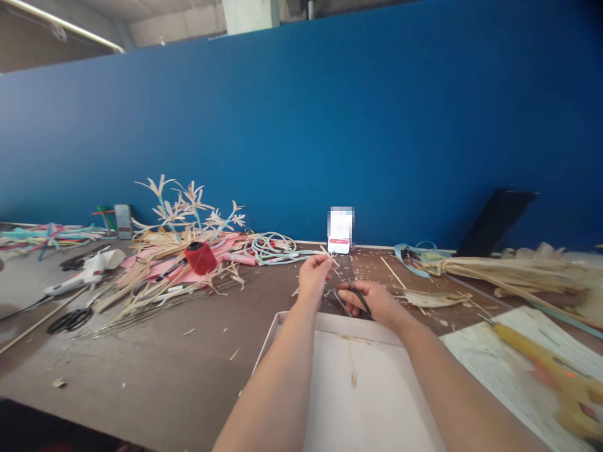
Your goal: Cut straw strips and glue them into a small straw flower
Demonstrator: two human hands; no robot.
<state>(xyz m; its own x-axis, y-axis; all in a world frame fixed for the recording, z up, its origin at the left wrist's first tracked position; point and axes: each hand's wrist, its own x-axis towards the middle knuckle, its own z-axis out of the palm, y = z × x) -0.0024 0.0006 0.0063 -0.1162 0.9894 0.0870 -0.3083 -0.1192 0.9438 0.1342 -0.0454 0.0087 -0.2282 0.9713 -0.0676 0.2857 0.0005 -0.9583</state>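
My right hand (pixel 377 304) holds a pair of black-handled scissors (pixel 360 296), the blades reaching up and left toward my other hand. My left hand (pixel 315 276) is closed in a pinch near the blade tips. A small pale bit shows at its fingertips, too small to name. Both hands are above the far rim of a white box lid or tray (pixel 339 323). Pale scraps and shavings (pixel 367 270) lie scattered on the brown table (pixel 188 351) beyond them.
A lit phone (pixel 340 231) stands behind my hands. To the left are pale dried-husk flowers (pixel 193 198), a red thread spool (pixel 201 258), a white glue gun (pixel 89 273) and other scissors (pixel 70 320). A yellow glue gun (pixel 541 358) and dried husks (pixel 509 273) lie right.
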